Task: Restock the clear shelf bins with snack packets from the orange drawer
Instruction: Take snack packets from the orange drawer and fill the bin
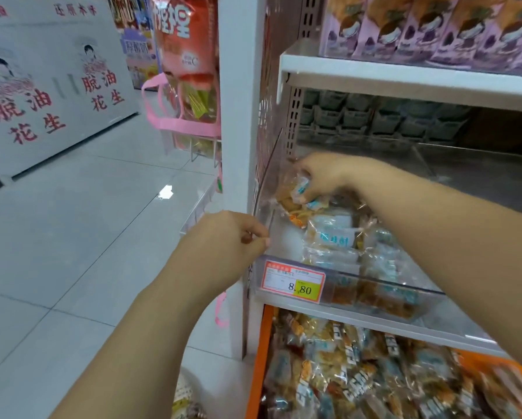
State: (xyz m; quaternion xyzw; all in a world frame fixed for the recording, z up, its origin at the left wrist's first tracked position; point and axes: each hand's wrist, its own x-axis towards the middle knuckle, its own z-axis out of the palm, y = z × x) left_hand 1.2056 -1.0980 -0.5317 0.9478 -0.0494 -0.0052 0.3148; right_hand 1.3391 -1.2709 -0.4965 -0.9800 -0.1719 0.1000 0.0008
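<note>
Your right hand (321, 176) is gripping a bunch of snack packets (294, 197) inside the clear bin (285, 237), above the orange drawer (261, 358). Your left hand (232, 237) is curling at the bin's front corner; what it grips is unclear.

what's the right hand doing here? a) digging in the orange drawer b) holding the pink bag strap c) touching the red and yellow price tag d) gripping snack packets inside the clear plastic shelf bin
d: the right hand has its fingers curled round clear-wrapped snack packets inside the clear plastic shelf bin, which sits above the orange drawer.
</note>
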